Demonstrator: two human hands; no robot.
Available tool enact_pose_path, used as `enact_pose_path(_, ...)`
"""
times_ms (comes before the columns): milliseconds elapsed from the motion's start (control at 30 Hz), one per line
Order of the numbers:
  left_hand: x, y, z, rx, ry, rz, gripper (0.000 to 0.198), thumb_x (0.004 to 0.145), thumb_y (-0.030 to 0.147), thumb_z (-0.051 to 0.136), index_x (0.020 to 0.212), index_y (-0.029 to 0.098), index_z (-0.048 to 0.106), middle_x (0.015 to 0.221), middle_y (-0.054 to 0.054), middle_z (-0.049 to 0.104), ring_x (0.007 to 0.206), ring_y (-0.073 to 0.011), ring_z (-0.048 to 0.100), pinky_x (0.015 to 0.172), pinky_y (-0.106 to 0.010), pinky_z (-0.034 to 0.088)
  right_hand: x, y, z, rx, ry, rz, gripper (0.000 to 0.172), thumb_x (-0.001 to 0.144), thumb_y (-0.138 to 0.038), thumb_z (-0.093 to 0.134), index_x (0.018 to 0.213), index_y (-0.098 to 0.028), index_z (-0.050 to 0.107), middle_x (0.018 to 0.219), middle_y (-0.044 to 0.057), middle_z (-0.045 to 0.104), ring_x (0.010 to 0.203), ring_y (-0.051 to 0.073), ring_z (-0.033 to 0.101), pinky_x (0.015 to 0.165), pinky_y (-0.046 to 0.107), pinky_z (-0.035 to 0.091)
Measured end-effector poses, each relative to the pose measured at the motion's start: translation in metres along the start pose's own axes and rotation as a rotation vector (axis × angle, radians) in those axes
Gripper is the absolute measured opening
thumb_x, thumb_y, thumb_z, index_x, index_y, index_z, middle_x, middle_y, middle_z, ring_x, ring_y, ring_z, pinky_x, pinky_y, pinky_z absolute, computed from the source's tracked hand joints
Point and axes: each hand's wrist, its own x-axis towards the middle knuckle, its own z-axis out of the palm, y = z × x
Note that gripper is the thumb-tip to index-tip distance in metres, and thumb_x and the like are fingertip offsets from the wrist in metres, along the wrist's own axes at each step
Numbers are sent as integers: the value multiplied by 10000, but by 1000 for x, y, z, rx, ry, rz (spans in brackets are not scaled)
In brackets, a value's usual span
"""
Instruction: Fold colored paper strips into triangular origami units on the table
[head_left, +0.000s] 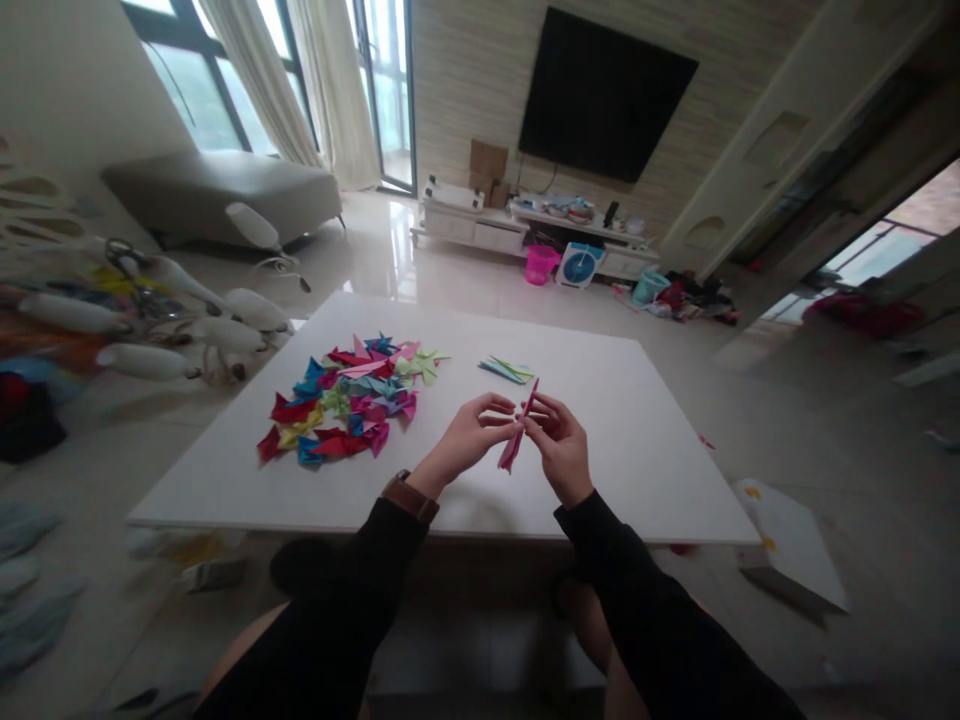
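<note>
Between my two hands a pink piece of folded origami paper (510, 453) is held up over the white table (600, 490). My left hand (478, 430) pinches it from the left with thumb and fingers. From the right, my right hand (559, 443) grips the same paper near its middle. One narrow end points up and away, and the other end hangs toward me. Beyond the hands lies a small stack of folded paper strips (506, 371) in green and blue. To the left spreads a pile of colourful folded paper cranes (352, 400).
A white box (791, 540) stands on the floor right of the table. White lamp shades (232, 320) crowd the table's left side. Farther off are a TV stand (480, 230), a pink bucket (540, 264), a blue fan (580, 265) and a grey bench (225, 195).
</note>
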Motion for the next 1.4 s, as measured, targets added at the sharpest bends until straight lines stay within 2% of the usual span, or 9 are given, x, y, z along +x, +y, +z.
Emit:
enact_pose_path(133, 13, -5, 16, -29, -34, -7, 368, 730, 314, 823, 1001, 147, 639, 1059, -80, 693, 903, -195, 710, 832, -348, 568, 9, 2, -16, 64, -4, 72, 536, 780, -333, 811, 1272, -261, 609, 1076, 69, 741, 925, 225, 734, 850, 430, 611)
enact_pose_path(300, 25, -11, 26, -101, -49, -14, 353, 735, 272, 816, 1016, 154, 639, 1030, -68, 703, 887, -192, 712, 823, -340, 564, 18, -3, -30, 109, 7, 97, 426, 751, -308, 837, 1132, -237, 659, 1055, 77, 753, 959, 235, 730, 853, 426, 610)
enact_pose_path(467, 27, -16, 30, -162, -55, -35, 374, 737, 291, 824, 1036, 159, 642, 1041, -64, 709, 889, -179, 703, 853, -338, 555, 19, -10, -36, 97, 6, 115, 349, 751, -294, 826, 1060, -218, 682, 1014, 76, 764, 982, 240, 722, 857, 422, 606)
enact_pose_path(733, 18, -23, 29, -150, -27, -29, 267, 783, 266, 742, 1015, 160, 663, 1052, -56, 689, 849, -159, 674, 786, -298, 544, 12, -7, -37, 40, -16, 110, 271, 798, -314, 755, 1037, -222, 665, 1000, 66, 760, 936, 226, 723, 807, 394, 605)
enact_pose_path(833, 17, -23, 26, -90, 5, -5, 234, 780, 234, 698, 1002, 164, 671, 1042, -52, 689, 883, -162, 659, 779, -272, 530, 10, -2, -37, -13, -4, 100, 263, 801, -311, 745, 1023, -233, 629, 953, 51, 747, 855, 204, 720, 738, 347, 596)
enact_pose_path(967, 17, -19, 25, -31, 23, -5, 271, 764, 286, 728, 991, 153, 665, 1030, -67, 698, 868, -172, 663, 764, -275, 531, 9, 6, -41, -76, -5, 97, 217, 787, -302, 746, 939, -231, 608, 880, 15, 704, 692, 159, 668, 616, 290, 547)
enact_pose_path(1167, 18, -19, 23, -53, 73, -67, 368, 725, 332, 801, 1005, 151, 644, 800, -37, 717, 728, -163, 671, 668, -254, 504, 11, 5, -41, -298, -5, -14, 45, 801, -255, 710, 827, -218, 706, 902, 27, 648, 708, 147, 608, 628, 288, 506)
enact_pose_path(1267, 16, -20, 22, -58, 79, -86, 390, 721, 352, 814, 1008, 155, 638, 807, -48, 736, 704, -174, 682, 649, -265, 507, 11, 3, -37, -399, 26, -35, 51, 798, -269, 709, 809, -221, 724, 882, 29, 635, 682, 145, 571, 604, 287, 488)
enact_pose_path(1400, 14, -21, 20, -33, 97, -36, 359, 701, 347, 831, 943, 157, 646, 840, -56, 744, 776, -191, 700, 717, -299, 536, 9, 2, -31, -304, 0, 54, 136, 856, -332, 655, 831, -207, 702, 791, 26, 682, 693, 172, 619, 635, 308, 514)
